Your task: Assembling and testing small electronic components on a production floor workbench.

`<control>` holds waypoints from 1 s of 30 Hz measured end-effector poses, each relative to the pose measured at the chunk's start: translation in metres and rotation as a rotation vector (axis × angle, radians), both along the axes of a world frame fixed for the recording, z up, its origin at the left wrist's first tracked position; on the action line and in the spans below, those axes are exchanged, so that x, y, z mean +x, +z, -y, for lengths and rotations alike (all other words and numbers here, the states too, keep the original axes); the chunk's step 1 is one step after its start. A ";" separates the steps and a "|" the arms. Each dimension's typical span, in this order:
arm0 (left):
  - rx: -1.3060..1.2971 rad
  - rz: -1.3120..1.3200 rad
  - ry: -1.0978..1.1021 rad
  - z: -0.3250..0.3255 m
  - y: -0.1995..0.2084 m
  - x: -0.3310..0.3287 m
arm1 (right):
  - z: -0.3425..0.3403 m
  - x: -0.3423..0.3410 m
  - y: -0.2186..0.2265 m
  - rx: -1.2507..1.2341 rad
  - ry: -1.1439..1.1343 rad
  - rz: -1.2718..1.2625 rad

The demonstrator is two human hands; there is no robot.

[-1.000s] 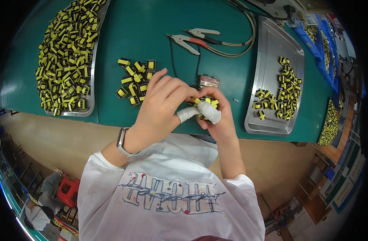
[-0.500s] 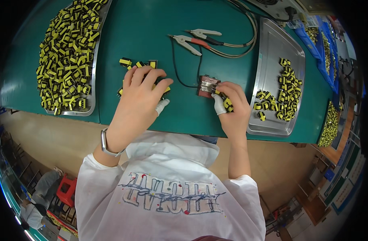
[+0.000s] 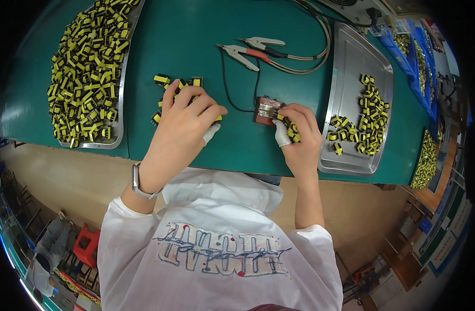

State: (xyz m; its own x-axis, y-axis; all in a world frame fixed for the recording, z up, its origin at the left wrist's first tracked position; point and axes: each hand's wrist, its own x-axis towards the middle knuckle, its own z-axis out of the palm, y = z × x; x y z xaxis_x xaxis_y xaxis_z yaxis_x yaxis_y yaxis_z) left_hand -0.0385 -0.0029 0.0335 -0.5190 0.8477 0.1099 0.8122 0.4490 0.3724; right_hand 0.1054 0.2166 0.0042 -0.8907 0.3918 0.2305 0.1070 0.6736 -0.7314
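My right hand, with a white cover on its thumb, is closed around several small yellow-and-black transformers. The foremost one meets the metal contacts of a small reddish-brown test block, from which thin black leads run. To the left, my left hand is bent over a loose group of the same transformers on the green table. Its index finger and white-covered thumb close about one transformer, mostly hidden by the fingers. Other transformers lie partly under the palm.
A metal tray heaped with transformers stands at the left. Another metal tray at the right holds a smaller pile. Clip leads with red and black sleeves lie behind the block. Blue bins stand at the far right.
My left hand's fingers have shifted slightly to the right and drawn together at the thumb. My right hand stays at the test block, with its transformers moved only a little.
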 end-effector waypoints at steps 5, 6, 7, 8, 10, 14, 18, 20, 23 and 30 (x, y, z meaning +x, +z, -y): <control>0.008 0.007 0.015 -0.002 -0.003 0.000 | -0.003 -0.003 -0.004 0.007 -0.048 -0.037; 0.013 0.018 0.020 -0.002 -0.002 0.000 | -0.003 -0.004 -0.004 0.007 -0.048 -0.038; 0.014 0.018 0.021 -0.002 -0.002 0.000 | -0.004 -0.004 -0.005 0.016 -0.062 -0.035; 0.016 0.045 0.015 -0.001 0.000 0.000 | -0.004 -0.004 -0.006 0.024 -0.075 -0.033; 0.017 0.070 0.013 0.001 0.003 0.000 | -0.005 0.000 -0.011 -0.035 -0.116 -0.061; 0.028 0.121 0.016 0.005 0.012 -0.006 | -0.013 0.013 -0.012 -0.149 -0.214 -0.141; -0.068 0.058 0.128 0.017 0.014 -0.015 | -0.022 0.018 -0.009 -0.199 -0.282 -0.127; -0.047 0.037 0.170 0.023 0.010 -0.022 | -0.022 0.018 -0.010 -0.209 -0.294 -0.078; -0.031 -0.029 0.227 0.032 0.003 -0.032 | -0.017 0.008 -0.008 -0.153 -0.288 -0.021; -0.025 0.152 0.206 0.032 -0.006 -0.024 | -0.012 -0.005 0.003 0.109 -0.280 0.155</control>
